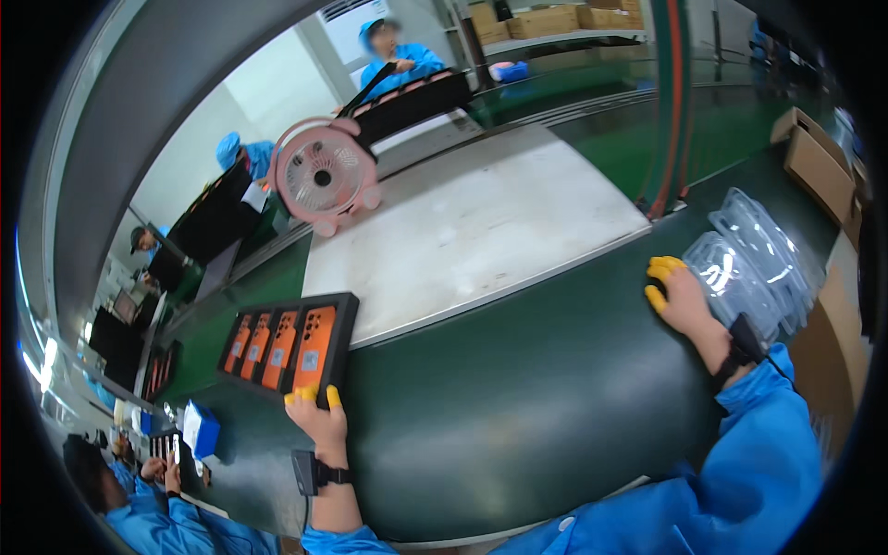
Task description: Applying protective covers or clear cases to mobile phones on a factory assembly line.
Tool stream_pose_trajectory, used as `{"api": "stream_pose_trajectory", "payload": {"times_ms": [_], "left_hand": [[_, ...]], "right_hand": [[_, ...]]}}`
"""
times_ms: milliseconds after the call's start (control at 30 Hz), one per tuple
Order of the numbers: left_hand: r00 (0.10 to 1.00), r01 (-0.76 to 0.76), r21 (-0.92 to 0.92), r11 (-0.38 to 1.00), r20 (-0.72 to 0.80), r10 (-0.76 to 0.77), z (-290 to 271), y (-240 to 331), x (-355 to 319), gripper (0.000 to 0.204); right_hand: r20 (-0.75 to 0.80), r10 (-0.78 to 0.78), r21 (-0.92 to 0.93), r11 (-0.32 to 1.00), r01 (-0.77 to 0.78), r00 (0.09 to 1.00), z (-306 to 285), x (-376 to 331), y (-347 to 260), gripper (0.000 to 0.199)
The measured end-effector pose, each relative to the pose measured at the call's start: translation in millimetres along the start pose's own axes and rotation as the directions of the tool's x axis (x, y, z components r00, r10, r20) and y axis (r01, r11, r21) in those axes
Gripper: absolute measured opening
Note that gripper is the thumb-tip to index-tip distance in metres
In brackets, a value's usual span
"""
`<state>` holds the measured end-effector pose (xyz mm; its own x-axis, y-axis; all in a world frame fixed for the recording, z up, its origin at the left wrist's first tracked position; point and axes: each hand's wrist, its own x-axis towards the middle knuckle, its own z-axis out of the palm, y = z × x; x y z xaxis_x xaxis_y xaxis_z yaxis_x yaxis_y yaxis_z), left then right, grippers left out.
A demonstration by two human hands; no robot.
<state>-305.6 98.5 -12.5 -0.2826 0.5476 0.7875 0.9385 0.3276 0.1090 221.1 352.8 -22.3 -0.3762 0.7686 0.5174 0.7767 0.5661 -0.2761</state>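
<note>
A black tray [351, 319] on the green work surface holds several orange phone-shaped pieces [314, 344] with camera rings and pale square labels. My left hand [320, 427] is at the tray's near edge, its thumb and fingers, in yellow finger cots, closed on the rim. Over to the right, my right hand [683, 302] hovers or rests over the green surface. Its fingers, also in yellow cots, curl with a dark gap between them and the thumb; I see nothing held there. Beside it lies a pile of clear plastic trays [754, 264].
Beyond the green surface [518, 407] lies a white board [472, 217] with a pink fan [326, 176] at its left. A green post [668, 111] stands ahead. Cardboard boxes [819, 166] are far right. A co-worker [157, 509] sits near left, by a blue box [201, 430].
</note>
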Motion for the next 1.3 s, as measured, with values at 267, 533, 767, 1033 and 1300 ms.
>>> {"api": "stream_pose_trajectory", "payload": {"times_ms": [267, 533, 767, 1033, 1300], "left_hand": [[0.960, 0.115, -0.011, 0.993, 0.258, -0.108, -33, 103, -46, 0.023], [0.832, 0.117, -0.012, 0.993, 0.547, -0.092, -83, 214, -57, 0.028], [0.695, 0.016, -0.078, 0.997, 0.718, 0.044, -98, 285, -45, 0.038], [0.825, 0.080, -0.168, 0.983, 0.564, 0.029, -73, 296, -31, 0.039], [0.744, -0.234, 0.145, 0.961, 0.663, 0.081, -73, 273, -66, 0.068]], "right_hand": [[0.043, -0.045, 0.029, 0.999, 0.044, 0.998, 8, 5, -4, 0.028], [-0.256, 0.028, -0.062, 0.997, -0.045, 0.966, -48, -1, -3, 0.037], [-0.131, 0.255, -0.247, 0.928, -0.280, 0.958, -63, -48, 24, 0.034], [-0.124, 0.199, -0.232, 0.947, -0.223, 0.972, -88, -34, 19, 0.023], [0.237, -0.312, 0.208, 0.941, 0.265, 0.920, -124, -47, -46, 0.018]]}}
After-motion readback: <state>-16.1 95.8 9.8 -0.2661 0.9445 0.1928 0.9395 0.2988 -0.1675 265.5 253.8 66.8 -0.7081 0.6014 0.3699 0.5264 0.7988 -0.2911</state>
